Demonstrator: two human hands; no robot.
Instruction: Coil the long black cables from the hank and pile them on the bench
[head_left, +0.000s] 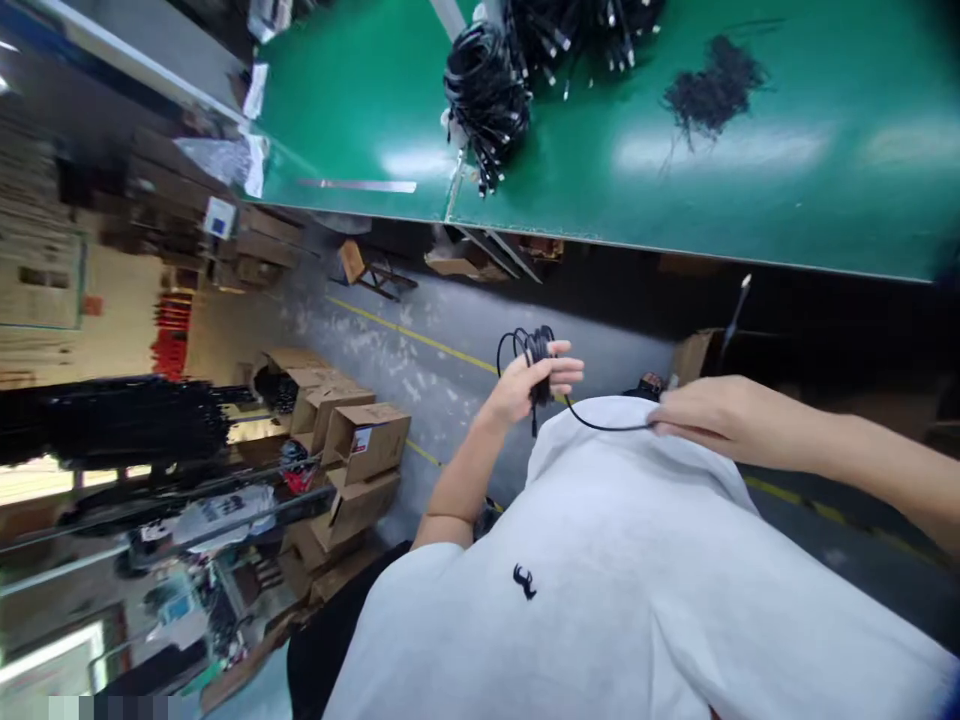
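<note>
My left hand (534,380) is closed around a small coil of black cable (529,347), held below the edge of the green table (360,110). A strand of that cable runs right across my white shirt (630,580) to my right hand (724,415), whose fingers pinch it. A cable end (739,300) sticks up beyond my right hand. The view is tilted steeply, looking down over my own chest.
On the green table lie a bundle of coiled black cables (486,100), more cable ends (577,30) and a pile of small black ties (712,85). Cardboard boxes (352,450) are stacked on the floor at left, beside racks of black cables (127,420).
</note>
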